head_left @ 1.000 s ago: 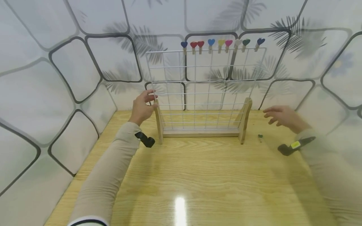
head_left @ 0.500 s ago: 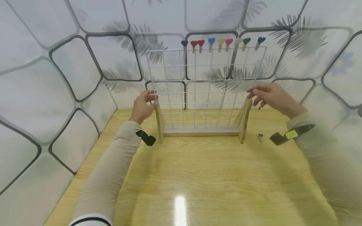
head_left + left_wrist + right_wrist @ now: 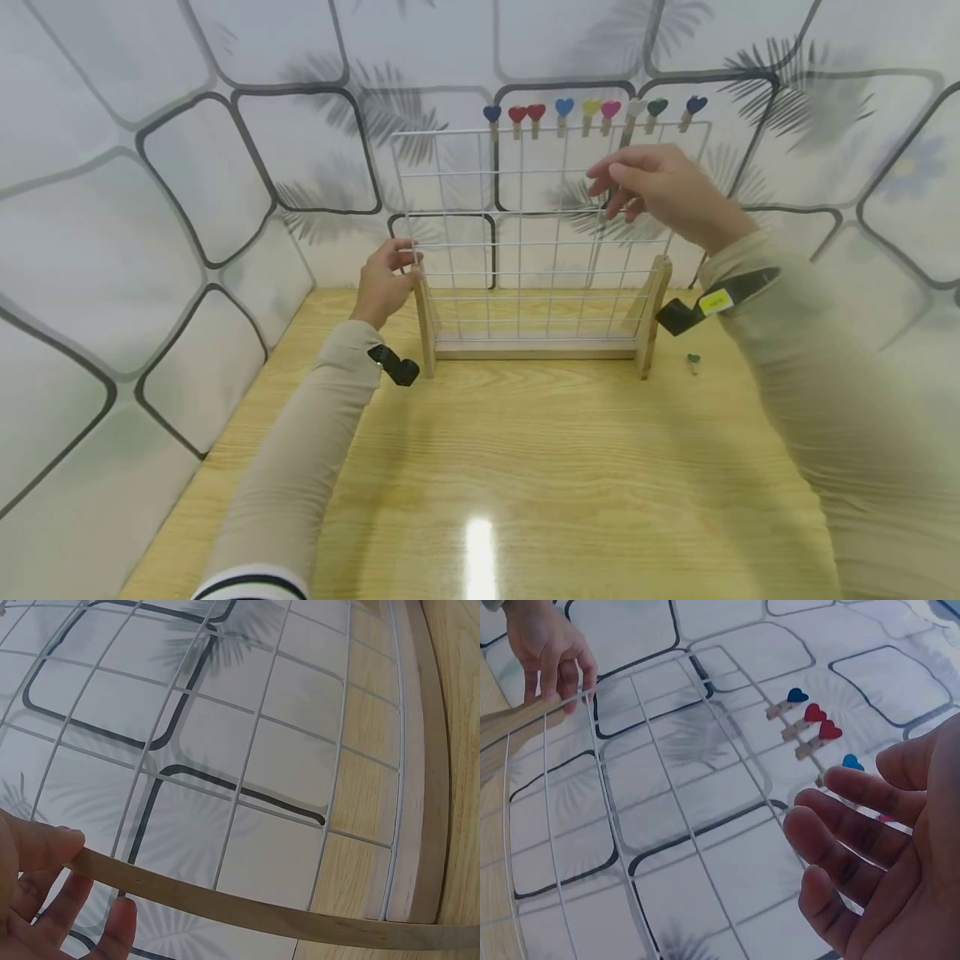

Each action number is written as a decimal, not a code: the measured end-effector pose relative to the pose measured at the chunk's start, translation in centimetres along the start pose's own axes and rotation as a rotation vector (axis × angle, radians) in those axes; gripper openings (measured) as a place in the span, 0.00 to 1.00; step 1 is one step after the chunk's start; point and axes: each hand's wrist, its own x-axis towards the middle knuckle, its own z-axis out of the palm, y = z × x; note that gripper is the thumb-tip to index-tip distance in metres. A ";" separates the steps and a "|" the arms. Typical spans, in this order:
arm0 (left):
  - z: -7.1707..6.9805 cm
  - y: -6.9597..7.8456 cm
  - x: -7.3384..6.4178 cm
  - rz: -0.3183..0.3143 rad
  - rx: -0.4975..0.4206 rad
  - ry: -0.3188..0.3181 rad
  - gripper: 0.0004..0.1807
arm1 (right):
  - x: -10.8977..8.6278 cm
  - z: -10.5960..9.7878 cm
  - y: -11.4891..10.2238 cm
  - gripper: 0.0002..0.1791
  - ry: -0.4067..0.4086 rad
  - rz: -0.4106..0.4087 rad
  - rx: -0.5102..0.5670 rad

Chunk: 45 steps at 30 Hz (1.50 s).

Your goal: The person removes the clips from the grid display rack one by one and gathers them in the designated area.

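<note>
"Where is your left hand?"
"It pinches your wire rack's left post, thumb and fingers on either side."
"And your right hand?"
"In front of the rack's upper right, fingers loosely bent and apart, holding nothing. Heart pegs line the rack's top edge; a green peg lies right of the rack."

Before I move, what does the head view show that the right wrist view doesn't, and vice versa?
Only the head view: the loose green-heart clip, the right wooden leg. Only the right wrist view: the right palm. Both: the right hand, the left hand gripping the left wooden leg, the wire grid, the red heart clips.
</note>
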 end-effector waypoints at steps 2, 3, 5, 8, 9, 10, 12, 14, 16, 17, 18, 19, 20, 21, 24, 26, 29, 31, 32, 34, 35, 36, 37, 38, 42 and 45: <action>0.0 -0.1 0.0 -0.011 -0.015 -0.004 0.23 | 0.8 0.6 -0.9 0.17 0.012 -0.030 0.004; -0.1 -0.1 0.0 -0.015 -0.022 -0.009 0.23 | 1.2 0.9 -1.3 0.17 0.017 -0.035 0.013; -0.1 -0.1 0.1 -0.019 -0.038 -0.021 0.23 | 1.9 1.2 -2.0 0.16 0.032 -0.041 0.024; -0.2 -0.1 0.1 -0.023 -0.052 -0.029 0.22 | 3.1 1.7 -3.1 0.16 0.036 -0.030 0.026; -0.2 -0.1 0.1 -0.023 -0.054 -0.029 0.22 | 3.4 1.8 -3.4 0.16 0.037 -0.023 0.031; -0.2 -0.1 0.1 -0.026 -0.053 -0.029 0.22 | 3.8 2.0 -3.7 0.16 0.037 -0.021 0.032; -0.1 0.0 0.0 -0.030 -0.050 -0.030 0.22 | 4.5 2.3 -4.4 0.16 0.035 -0.012 0.050; -0.1 0.1 -0.1 -0.034 -0.046 -0.035 0.22 | 5.3 2.5 -5.1 0.16 0.031 -0.005 0.064; 0.0 0.2 -0.1 -0.030 -0.049 -0.039 0.22 | 6.0 2.7 -5.7 0.16 0.033 -0.004 0.077; -0.1 0.2 -0.2 -0.029 -0.050 -0.039 0.22 | 6.3 2.8 -6.0 0.16 0.035 -0.003 0.085; -0.1 0.2 -0.2 -0.026 -0.051 -0.038 0.22 | 6.7 2.9 -6.3 0.16 0.035 -0.004 0.089; -0.1 0.2 -0.2 -0.023 -0.052 -0.036 0.22 | 7.0 3.0 -6.6 0.16 0.037 0.000 0.097; -0.1 0.2 -0.3 -0.020 -0.051 -0.032 0.22 | 7.3 3.0 -6.8 0.15 0.040 0.001 0.106; -0.1 0.2 -0.3 -0.018 -0.048 -0.029 0.21 | 7.6 3.1 -7.0 0.15 0.044 0.005 0.117; -0.1 0.2 -0.3 -0.011 -0.039 -0.022 0.21 | 8.5 3.3 -7.4 0.15 0.047 0.028 0.146; -0.1 0.2 -0.3 -0.009 -0.036 -0.021 0.21 | 9.0 3.5 -7.6 0.14 0.050 0.048 0.162; -0.1 0.1 -0.3 -0.005 -0.036 -0.022 0.21 | 9.8 4.0 -8.0 0.15 0.057 0.082 0.134; -0.1 0.0 -0.2 -0.004 -0.038 -0.020 0.21 | 10.2 4.3 -8.3 0.16 0.058 0.106 0.078; -0.1 0.0 -0.2 -0.003 -0.039 -0.020 0.21 | 10.4 4.5 -8.5 0.17 0.056 0.118 0.040; -0.1 -0.1 -0.2 -0.002 -0.037 -0.019 0.21 | 10.6 4.7 -8.8 0.18 0.055 0.143 -0.026; -0.1 -0.1 -0.2 -0.003 -0.036 -0.018 0.21 | 10.7 4.7 -8.9 0.18 0.052 0.159 -0.052; -0.1 -0.1 -0.2 -0.004 -0.037 -0.017 0.21 | 10.8 4.7 -9.0 0.19 0.048 0.176 -0.071; -0.1 -0.1 -0.2 -0.006 -0.037 -0.016 0.21 | 10.9 4.7 -9.1 0.19 0.044 0.196 -0.087; -0.1 0.0 -0.2 -0.009 -0.035 -0.016 0.21 | 11.0 4.7 -9.2 0.19 0.039 0.214 -0.105; -0.1 0.1 -0.3 -0.019 -0.035 -0.014 0.21 | 11.3 4.7 -9.1 0.20 0.012 0.270 -0.149; -0.1 0.2 -0.3 -0.018 -0.034 -0.014 0.21 | 11.4 4.9 -8.9 0.21 0.004 0.280 -0.171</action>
